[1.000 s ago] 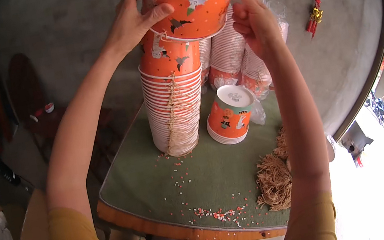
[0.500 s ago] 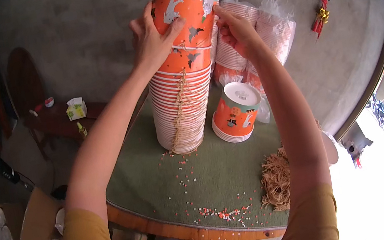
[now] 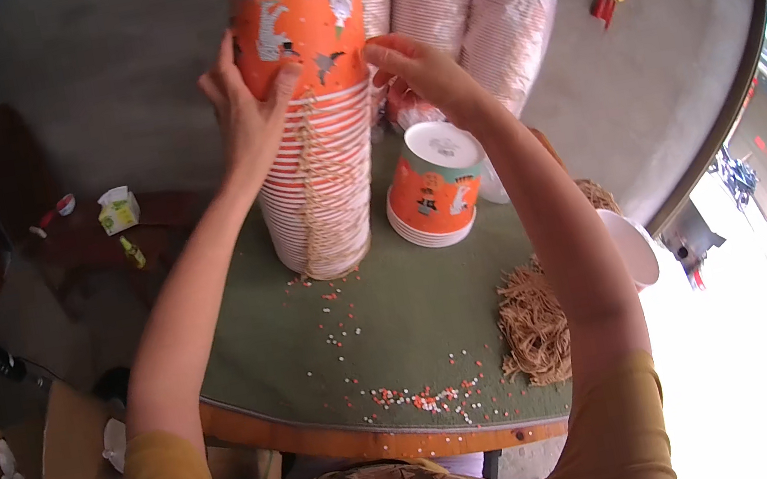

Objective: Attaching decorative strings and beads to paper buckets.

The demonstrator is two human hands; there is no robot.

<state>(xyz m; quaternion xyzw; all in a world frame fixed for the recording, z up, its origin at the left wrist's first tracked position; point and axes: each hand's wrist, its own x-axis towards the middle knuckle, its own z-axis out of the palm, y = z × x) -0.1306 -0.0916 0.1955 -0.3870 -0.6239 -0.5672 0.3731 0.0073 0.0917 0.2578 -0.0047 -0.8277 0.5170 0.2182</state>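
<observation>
Both hands, left hand (image 3: 250, 120) and right hand (image 3: 416, 72), clasping tall stack of orange paper cups (image 3: 312, 130), fingers curled around; right grip probably partial. Risk of toppling toward short upturned cup stack (image 3: 436, 188) if pushed unevenly.

Grey concrete floor (image 3: 73, 78); bright daylight (image 3: 739, 363) at right.

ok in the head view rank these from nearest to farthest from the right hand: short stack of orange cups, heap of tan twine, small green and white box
From the right hand:
1. Short stack of orange cups, on the green table just below the hand.
2. Heap of tan twine, near the table's right edge, toward the person.
3. Small green and white box, far left on the dark side table.
</observation>
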